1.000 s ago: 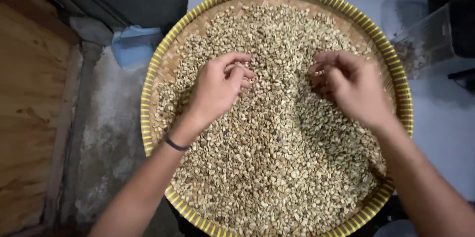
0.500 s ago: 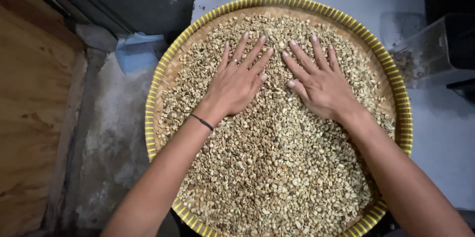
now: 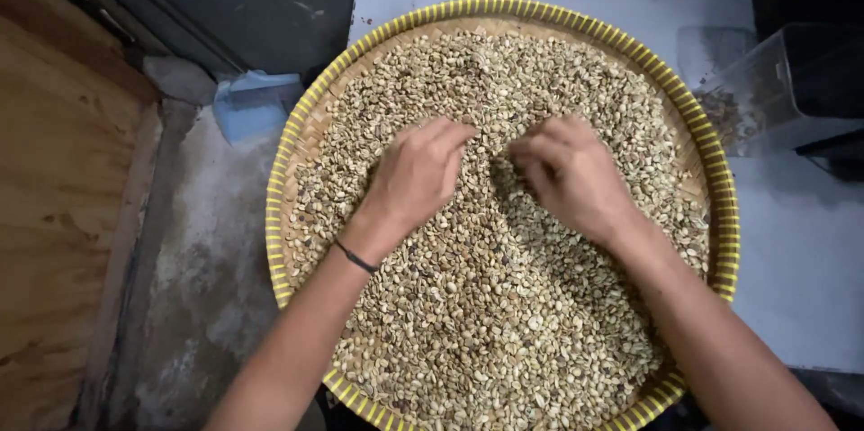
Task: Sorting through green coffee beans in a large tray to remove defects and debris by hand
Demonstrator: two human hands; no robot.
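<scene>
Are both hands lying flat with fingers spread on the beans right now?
No: the left hand and right hand have fingers curled inward on the beans in the woven tray.

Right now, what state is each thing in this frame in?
Left hand: fingers curled, resting on the beans.
Right hand: fingers curled, resting on the beans.
Pale beans: loose, spread over the tray.
Woven round tray: flat, nearly full, yellow rim.
Clear plastic container: lying beside the tray, dark bits inside.
Blue scoop: lying on the floor, apart from the tray.
</scene>
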